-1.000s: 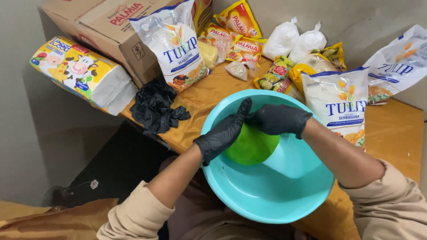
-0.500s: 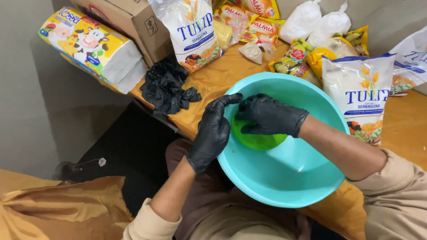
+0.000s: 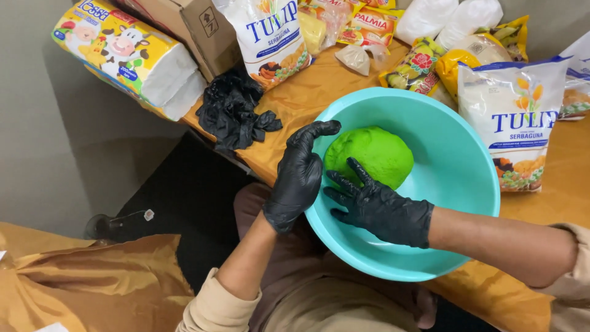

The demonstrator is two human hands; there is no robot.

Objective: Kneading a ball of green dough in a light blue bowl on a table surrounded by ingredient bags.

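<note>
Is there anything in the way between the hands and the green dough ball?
No. The right hand lies inside the bowl, fingertips at the green dough. The left hand is on the bowl's rim beside it.

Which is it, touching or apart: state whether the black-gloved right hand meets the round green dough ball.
Touching. In the head view the right hand's fingertips press the green dough ball's near side.
</note>
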